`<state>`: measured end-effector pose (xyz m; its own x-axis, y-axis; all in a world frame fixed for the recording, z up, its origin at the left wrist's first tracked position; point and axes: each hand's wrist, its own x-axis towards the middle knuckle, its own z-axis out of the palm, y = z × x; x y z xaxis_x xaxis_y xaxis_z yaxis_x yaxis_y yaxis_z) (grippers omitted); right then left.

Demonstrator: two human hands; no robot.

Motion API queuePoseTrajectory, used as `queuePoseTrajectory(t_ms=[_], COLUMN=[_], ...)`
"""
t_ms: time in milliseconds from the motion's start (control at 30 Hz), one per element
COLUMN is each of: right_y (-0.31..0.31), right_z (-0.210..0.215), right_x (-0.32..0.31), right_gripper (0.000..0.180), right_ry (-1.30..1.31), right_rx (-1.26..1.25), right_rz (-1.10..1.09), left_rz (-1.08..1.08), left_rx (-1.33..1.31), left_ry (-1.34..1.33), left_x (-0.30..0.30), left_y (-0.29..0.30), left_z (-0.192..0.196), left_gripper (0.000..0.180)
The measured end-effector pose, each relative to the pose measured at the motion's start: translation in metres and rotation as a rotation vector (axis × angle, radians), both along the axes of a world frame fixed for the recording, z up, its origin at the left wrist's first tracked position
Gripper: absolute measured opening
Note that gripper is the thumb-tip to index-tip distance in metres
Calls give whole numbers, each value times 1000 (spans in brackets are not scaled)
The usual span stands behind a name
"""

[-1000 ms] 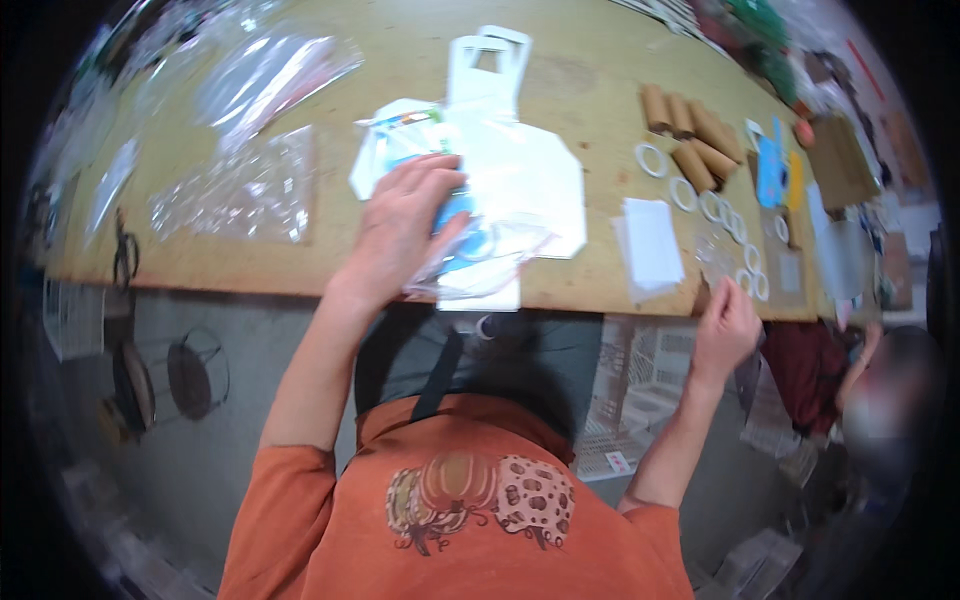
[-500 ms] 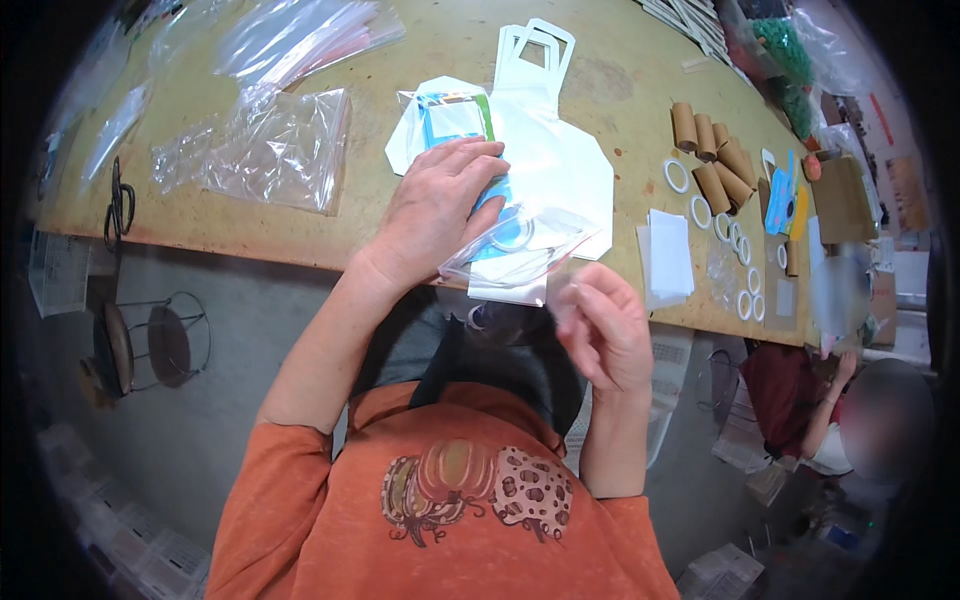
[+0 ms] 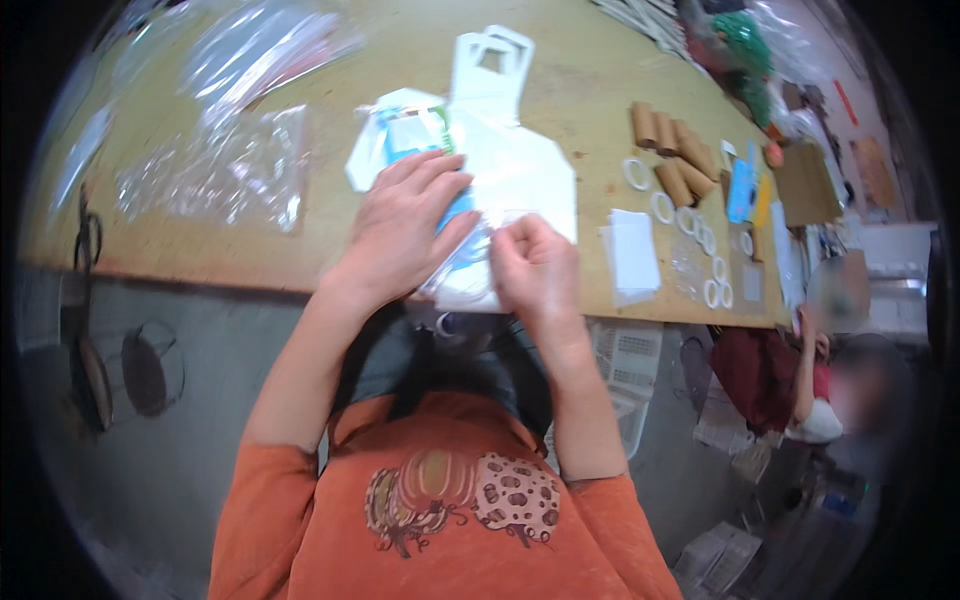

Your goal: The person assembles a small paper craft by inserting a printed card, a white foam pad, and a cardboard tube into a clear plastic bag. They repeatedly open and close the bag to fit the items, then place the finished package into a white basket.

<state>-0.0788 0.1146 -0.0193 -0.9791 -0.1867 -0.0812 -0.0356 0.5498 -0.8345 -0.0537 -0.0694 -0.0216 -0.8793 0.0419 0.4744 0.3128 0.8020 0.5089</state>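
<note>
My left hand (image 3: 403,222) lies flat across a clear plastic bag with blue contents (image 3: 463,208), its fingers stretched out. Beneath the bag are white die-cut card pieces (image 3: 520,170), one with handle-shaped cut-outs at the far end. My right hand (image 3: 537,262) is closed in a pinch at the bag's right end, by the table's near edge. What its fingertips hold is hidden. A green and white part of the contents shows beyond my left fingers.
Left stand crumpled clear bags (image 3: 230,170), a stack of clear sleeves (image 3: 255,55) and black scissors (image 3: 90,235). Right are brown cardboard tubes (image 3: 680,150), white rings (image 3: 662,208) and white cards (image 3: 633,252). Another person (image 3: 765,375) is at the far right. A stool (image 3: 145,370) stands left.
My right hand has moved up and left from beside the table edge onto the bag's end. The bag's raised right end now lies lower. My left hand stays on the bag; the view has shifted.
</note>
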Motion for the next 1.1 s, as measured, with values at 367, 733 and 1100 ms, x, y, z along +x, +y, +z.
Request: queuePoseTrajectory(t_ms=[367, 733, 1100], right_y=[118, 173, 129], right_z=[44, 10, 67], right_x=[-73, -157, -53], right_gripper=[16, 18, 35], right_ry=[675, 716, 341], right_rx=[469, 979, 88], right_rz=[-205, -294, -114], left_rz=[-13, -34, -36], left_rx=[-56, -31, -23], left_ry=[-80, -102, -121], left_x=[2, 1, 2], left_y=[2, 4, 5], left_z=[11, 18, 18], left_gripper=[43, 41, 40])
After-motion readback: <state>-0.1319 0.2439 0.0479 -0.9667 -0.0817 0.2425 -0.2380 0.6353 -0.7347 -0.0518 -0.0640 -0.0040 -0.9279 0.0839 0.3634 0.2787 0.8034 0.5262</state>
